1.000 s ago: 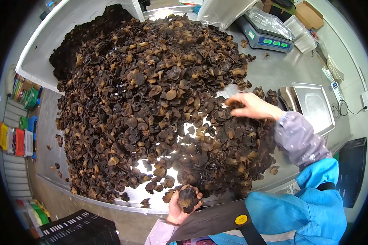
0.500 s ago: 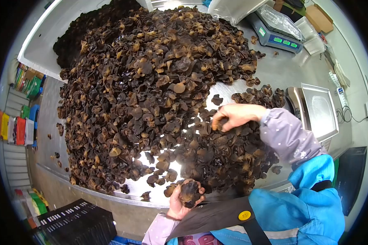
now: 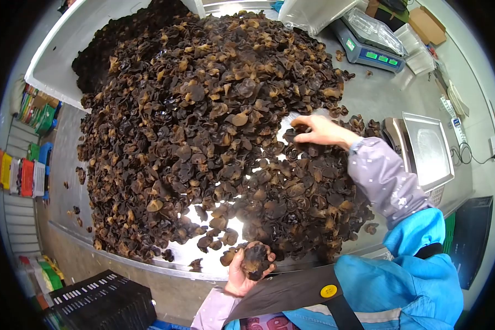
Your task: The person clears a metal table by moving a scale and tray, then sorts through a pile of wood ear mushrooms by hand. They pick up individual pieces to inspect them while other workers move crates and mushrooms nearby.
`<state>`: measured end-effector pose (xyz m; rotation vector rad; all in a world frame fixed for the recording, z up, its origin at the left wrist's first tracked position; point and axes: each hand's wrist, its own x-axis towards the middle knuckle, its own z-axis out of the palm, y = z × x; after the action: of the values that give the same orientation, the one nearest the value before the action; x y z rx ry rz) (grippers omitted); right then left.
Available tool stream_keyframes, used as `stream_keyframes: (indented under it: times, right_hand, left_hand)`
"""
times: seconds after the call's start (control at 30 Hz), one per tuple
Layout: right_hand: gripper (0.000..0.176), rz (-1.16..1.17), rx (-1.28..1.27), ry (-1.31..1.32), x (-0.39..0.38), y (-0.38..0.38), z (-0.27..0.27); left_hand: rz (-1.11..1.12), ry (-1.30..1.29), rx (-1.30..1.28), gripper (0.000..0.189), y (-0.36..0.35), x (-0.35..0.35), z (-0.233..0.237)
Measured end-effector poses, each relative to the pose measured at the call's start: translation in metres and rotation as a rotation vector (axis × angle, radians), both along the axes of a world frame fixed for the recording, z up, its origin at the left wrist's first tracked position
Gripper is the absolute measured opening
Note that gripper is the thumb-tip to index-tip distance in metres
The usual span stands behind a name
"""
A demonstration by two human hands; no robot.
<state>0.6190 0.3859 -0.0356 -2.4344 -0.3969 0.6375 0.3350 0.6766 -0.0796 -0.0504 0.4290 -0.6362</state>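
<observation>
Dark brown, frilly fungus-like pieces (image 3: 203,110) lie in a large heap on a metal table (image 3: 379,93). Near the front edge, my left hand (image 3: 239,279) is wrapped round a dark clump (image 3: 255,262). My right hand (image 3: 320,131) is over the right side of the heap. Its thumb and fingers are spread around a loose dark piece (image 3: 292,135) lying near a bare strip of metal; no grip on it can be seen. More pieces (image 3: 308,192) lie below my right hand.
A white tub (image 3: 52,60) stands at the back left. A scale with a lit display (image 3: 371,56) is at the back right, and a second scale with a metal plate (image 3: 428,148) is at the right. Black crates (image 3: 102,302) stand below the table at the lower left.
My right hand has moved up and slightly right, away from the pieces below, and its fingers have spread. My left hand stays in place round the clump.
</observation>
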Motion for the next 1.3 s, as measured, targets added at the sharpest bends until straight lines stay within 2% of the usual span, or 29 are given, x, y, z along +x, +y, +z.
stream_keyframes:
  times: [0.07, 0.1, 0.13, 0.17, 0.2, 0.23, 0.27, 0.33, 0.4, 0.43, 0.47, 0.53, 0.6, 0.67, 0.83, 1.03, 1.13, 1.2, 1.27, 1.3]
  right_hand:
    - [0.062, 0.111, 0.072, 0.003, -0.003, 0.030, -0.017]
    - [0.069, 0.156, 0.028, 0.119, -0.012, 0.053, -0.003]
    - [0.075, 0.196, 0.122, 0.033, -0.021, 0.070, -0.022]
    - [0.080, 0.225, 0.021, -0.009, -0.032, 0.092, -0.012]
    - [0.082, 0.290, 0.061, -0.013, -0.034, 0.106, -0.018]
    - [0.081, 0.297, 0.044, 0.013, -0.038, 0.119, -0.013]
    - [0.081, 0.346, 0.159, 0.074, -0.039, 0.127, -0.018]
    - [0.078, 0.380, 0.203, 0.209, -0.055, 0.135, 0.001]
    - [0.072, 0.509, 0.272, 0.091, -0.072, 0.133, -0.020]
    - [0.065, 0.557, 0.149, 0.192, -0.080, 0.129, -0.009]
    - [0.060, 0.680, 0.141, -0.035, -0.090, 0.123, -0.011]
    - [0.054, 0.759, 0.013, -0.103, -0.108, 0.107, 0.008]
    - [0.051, 0.757, -0.040, -0.070, -0.123, 0.091, 0.021]
    - [0.050, 0.729, -0.060, -0.161, -0.134, 0.070, 0.038]
    - [0.039, 0.649, -0.318, -0.067, -0.142, 0.024, 0.066]
    - [0.045, 0.500, -0.656, -0.186, -0.121, -0.012, 0.100]
    - [0.039, 0.404, -0.431, -0.290, -0.109, -0.012, 0.102]
    - [0.036, 0.369, -0.368, -0.322, -0.098, -0.005, 0.092]
    - [0.027, 0.320, -0.270, -0.356, -0.084, 0.008, 0.081]
    - [0.025, 0.285, -0.205, -0.374, -0.077, 0.012, 0.068]
  left_hand:
    - [-0.001, 0.004, 0.013, 0.044, 0.000, 0.000, 0.001]
    - [0.000, 0.003, 0.013, 0.044, 0.000, 0.001, 0.001]
    - [-0.003, 0.002, 0.020, 0.045, 0.000, 0.001, 0.000]
    - [-0.009, 0.004, 0.028, 0.045, -0.001, 0.000, 0.000]
    - [-0.015, 0.006, 0.027, 0.045, -0.001, 0.000, 0.000]
    - [-0.021, -0.002, 0.040, 0.045, -0.001, 0.000, 0.001]
    - [-0.024, -0.012, 0.054, 0.045, 0.000, 0.001, 0.001]
    - [-0.022, -0.025, 0.051, 0.045, 0.000, 0.002, 0.003]
    - [-0.011, -0.031, 0.050, 0.046, 0.002, 0.000, 0.004]
    - [-0.007, -0.037, 0.065, 0.046, 0.004, -0.002, 0.005]
    - [-0.004, -0.043, 0.079, 0.046, 0.005, -0.003, 0.005]
    - [0.018, -0.025, 0.045, 0.046, 0.009, -0.006, 0.005]
    - [0.030, -0.010, 0.012, 0.046, 0.011, -0.009, 0.004]
    - [0.041, -0.016, 0.029, 0.046, 0.012, -0.011, 0.003]
    - [0.037, -0.010, 0.044, 0.046, 0.013, -0.013, 0.002]
    - [0.046, -0.023, 0.015, 0.045, 0.013, -0.016, -0.003]
    - [0.056, -0.008, -0.007, 0.045, 0.013, -0.018, -0.004]
    - [0.059, -0.003, -0.012, 0.045, 0.012, -0.017, -0.001]
    - [0.025, 0.053, 0.224, 0.043, 0.010, -0.015, 0.009]
    - [0.027, 0.054, 0.224, 0.043, 0.009, -0.015, 0.010]
